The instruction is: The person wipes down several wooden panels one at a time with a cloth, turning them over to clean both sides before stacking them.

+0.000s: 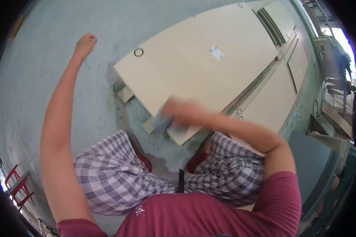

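Note:
My left hand (pixel 86 44) is held out over the floor at the upper left, its fingers curled together; nothing shows in it. My right hand (pixel 186 111) is over the near corner of a large cream panel (pixel 186 63) and is smeared by motion. Its fingers are wrapped round a blurred grey-blue cloth (pixel 162 121), which hangs at the panel's near edge. On the panel are a white label (pixel 216 52) and a dark ring mark (pixel 139 52). Small wooden blocks (pixel 125 94) stick out from under the panel's left edge.
More cream panels (pixel 265 98) lie to the right, with dark strips (pixel 269 27) on one at the upper right. A grey board (pixel 310 158) stands at the right. A red metal frame (pixel 19 185) is at the lower left. My knees are on either side below the panel.

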A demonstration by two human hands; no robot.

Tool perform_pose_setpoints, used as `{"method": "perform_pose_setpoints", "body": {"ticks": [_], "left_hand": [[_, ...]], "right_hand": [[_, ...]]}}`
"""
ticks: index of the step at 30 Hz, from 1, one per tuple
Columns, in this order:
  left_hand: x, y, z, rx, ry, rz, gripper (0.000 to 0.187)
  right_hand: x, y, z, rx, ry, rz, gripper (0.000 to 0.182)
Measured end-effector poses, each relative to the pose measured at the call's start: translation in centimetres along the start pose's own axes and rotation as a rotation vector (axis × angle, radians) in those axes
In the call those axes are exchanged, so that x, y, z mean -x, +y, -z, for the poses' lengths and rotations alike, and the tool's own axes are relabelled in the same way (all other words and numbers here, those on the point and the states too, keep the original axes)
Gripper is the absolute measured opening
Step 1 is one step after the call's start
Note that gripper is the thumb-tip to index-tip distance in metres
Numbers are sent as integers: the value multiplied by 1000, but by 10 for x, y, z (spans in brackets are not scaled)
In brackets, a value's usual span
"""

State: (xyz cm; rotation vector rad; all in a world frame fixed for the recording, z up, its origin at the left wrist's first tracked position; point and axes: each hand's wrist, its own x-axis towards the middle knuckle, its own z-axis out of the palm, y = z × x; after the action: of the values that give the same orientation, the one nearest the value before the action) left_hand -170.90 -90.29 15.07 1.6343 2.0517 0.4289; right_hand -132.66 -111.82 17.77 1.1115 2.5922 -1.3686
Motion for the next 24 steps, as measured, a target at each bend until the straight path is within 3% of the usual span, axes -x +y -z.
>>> {"method": "perform_pose_setpoints", "body": {"ticks": [1,2,4,6,8,9,11,12,14,15,17,18,19,21,24], "left_hand": [[1,-3,-6,-36,5,-34,29],[2,-7,-10,-40,-7,-29,29],[-10,-10,-7,-135,12,-26,29],[-14,-21,-13,-175,19,-55,29],[-21,-24,-13,-210,42,-82,28],[-19,-26,-14,-233,50,-101,28],[-15,-31,-18,-256,51,-111,27],[-16,-30,-19,-293,43,-118,27],[-22,-20,-6,-320,62,-147,27],[-22,-15,-3,-313,66,-168,28],[-21,-3,0,-308,95,-169,28],[-21,0,-1,-281,112,-184,28],[-21,-1,-1,-279,112,-181,28],[-25,-2,-1,-357,119,-215,28],[-18,7,7,-415,24,-165,29]], "right_hand": [[9,19,42,-60,18,-218,40],[28,56,74,-151,306,-254,38],[66,127,126,174,491,-337,43],[101,205,100,239,532,-561,38],[93,165,38,400,701,-432,35],[87,149,-3,391,680,-306,35],[72,81,-64,306,249,-1,31],[51,30,-68,415,-266,32,28],[45,-6,-79,251,-314,311,30],[36,-4,-70,248,-316,335,30],[17,23,-27,-54,117,342,34],[13,45,5,131,192,203,40],[12,65,41,232,483,115,32],[21,104,112,314,795,-134,39],[32,184,145,492,889,-316,34]]}}
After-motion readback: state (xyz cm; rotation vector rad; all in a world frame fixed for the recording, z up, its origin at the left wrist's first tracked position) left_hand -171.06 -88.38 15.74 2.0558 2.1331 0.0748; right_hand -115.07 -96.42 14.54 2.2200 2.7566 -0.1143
